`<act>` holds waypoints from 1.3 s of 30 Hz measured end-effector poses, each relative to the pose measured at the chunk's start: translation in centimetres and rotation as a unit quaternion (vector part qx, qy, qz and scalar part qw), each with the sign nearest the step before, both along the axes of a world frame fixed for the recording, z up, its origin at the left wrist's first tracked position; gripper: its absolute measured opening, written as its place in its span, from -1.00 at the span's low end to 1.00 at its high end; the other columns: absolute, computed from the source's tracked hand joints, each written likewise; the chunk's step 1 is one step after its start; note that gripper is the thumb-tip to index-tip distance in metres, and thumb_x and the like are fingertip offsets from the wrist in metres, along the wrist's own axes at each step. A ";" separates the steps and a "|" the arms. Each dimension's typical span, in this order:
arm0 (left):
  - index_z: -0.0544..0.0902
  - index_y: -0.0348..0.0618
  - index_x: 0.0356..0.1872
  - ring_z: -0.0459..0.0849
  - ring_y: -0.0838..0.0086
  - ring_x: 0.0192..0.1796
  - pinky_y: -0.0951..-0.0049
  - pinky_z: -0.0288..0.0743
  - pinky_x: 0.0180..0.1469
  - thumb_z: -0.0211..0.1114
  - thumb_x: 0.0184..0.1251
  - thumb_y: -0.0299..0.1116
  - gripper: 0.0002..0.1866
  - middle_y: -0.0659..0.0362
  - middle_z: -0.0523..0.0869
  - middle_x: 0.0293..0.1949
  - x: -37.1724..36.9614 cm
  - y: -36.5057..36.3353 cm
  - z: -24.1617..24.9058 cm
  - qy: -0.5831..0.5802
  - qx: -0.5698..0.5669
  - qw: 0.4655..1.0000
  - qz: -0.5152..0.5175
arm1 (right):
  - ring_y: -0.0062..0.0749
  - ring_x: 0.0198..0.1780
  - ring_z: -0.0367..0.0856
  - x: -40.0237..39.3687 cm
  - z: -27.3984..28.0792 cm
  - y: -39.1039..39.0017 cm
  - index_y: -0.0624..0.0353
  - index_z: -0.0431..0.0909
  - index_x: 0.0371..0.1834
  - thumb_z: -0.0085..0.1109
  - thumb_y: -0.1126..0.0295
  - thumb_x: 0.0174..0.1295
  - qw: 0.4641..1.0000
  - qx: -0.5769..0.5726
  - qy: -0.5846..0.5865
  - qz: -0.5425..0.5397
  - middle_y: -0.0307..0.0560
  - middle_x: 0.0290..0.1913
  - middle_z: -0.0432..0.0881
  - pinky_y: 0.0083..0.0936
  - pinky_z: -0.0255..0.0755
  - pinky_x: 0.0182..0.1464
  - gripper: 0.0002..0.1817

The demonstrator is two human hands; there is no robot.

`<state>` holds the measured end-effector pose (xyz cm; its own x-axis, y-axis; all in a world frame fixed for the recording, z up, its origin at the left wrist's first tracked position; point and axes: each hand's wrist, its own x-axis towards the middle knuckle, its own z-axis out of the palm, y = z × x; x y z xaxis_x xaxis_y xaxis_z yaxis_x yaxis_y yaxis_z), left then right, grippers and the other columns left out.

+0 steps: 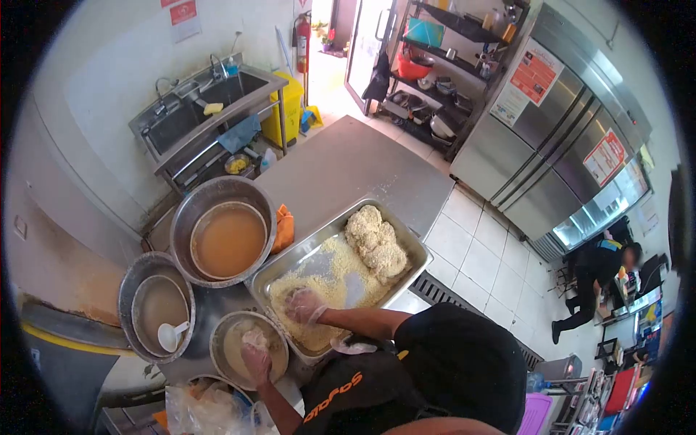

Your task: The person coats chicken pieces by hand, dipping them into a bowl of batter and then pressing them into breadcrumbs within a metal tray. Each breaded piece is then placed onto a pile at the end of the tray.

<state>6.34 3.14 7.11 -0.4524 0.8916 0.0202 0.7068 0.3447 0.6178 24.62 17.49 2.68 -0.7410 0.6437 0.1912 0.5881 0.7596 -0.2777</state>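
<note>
My left hand [257, 362] reaches into a metal bowl [217, 341] of pale, cloudy liquid. Its fingers close round a pale, wet, batter-coated piece [254, 338]. In a clear plastic glove, my right hand [305, 305] is down in the yellowish crumbs [330, 261] at the near left of a steel tray [415, 262]; its fingertips are hidden among them. Several crumb-coated pieces [376, 243] sit heaped at the tray's far right end.
A large basin [185, 217] of brownish liquid stands beyond the bowl, next to an orange cloth [285, 228]. Left of it is another basin [130, 290] with a white scoop [171, 336]. A plastic bag [199, 413] lies nearest me. A person [598, 272] is at the far right.
</note>
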 end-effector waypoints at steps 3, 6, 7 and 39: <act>0.53 -0.37 -0.49 0.53 -0.07 -0.39 0.16 0.37 -0.33 0.08 -0.15 -0.49 -0.83 -0.14 0.56 -0.52 -0.8 0.3 -0.3 0.003 -0.052 0.999 -0.013 | -0.09 -0.26 0.49 -0.5 -0.6 0.3 0.13 0.47 -0.31 -0.07 0.02 0.07 0.999 -0.029 -0.019 -0.023 0.00 -0.36 0.54 -0.19 0.34 -0.17 -0.62; 0.55 -0.38 -0.37 0.54 -0.05 -0.31 0.22 0.39 -0.26 0.09 -0.13 -0.48 -0.76 -0.15 0.59 -0.43 -0.5 1.0 0.4 -0.048 0.042 0.997 -0.039 | -0.10 -0.26 0.48 -0.6 -1.0 0.5 0.13 0.46 -0.31 -0.07 0.02 0.07 0.998 -0.042 -0.043 -0.032 -0.01 -0.35 0.53 -0.20 0.35 -0.17 -0.61; 0.55 -0.38 -0.34 0.55 -0.04 -0.29 0.23 0.39 -0.23 0.08 -0.13 -0.48 -0.74 -0.15 0.59 -0.40 -0.5 1.0 0.6 -0.062 0.093 0.993 -0.047 | -0.11 -0.25 0.48 -0.6 -2.2 0.6 0.13 0.46 -0.32 -0.07 0.03 0.08 0.999 -0.023 -0.037 -0.026 -0.01 -0.35 0.53 -0.20 0.35 -0.17 -0.62; 0.58 -0.27 -0.48 0.56 -0.04 -0.30 0.14 0.42 -0.23 0.16 -0.04 -0.21 -0.72 -0.15 0.60 -0.41 -2.1 1.6 -4.1 -0.033 -0.169 0.984 -0.044 | -0.10 -0.19 0.50 -2.6 -2.3 2.3 0.13 0.45 -0.11 -0.28 -0.10 0.17 0.976 -0.039 -0.129 -0.169 0.09 -0.26 0.52 -0.25 0.34 -0.11 -0.45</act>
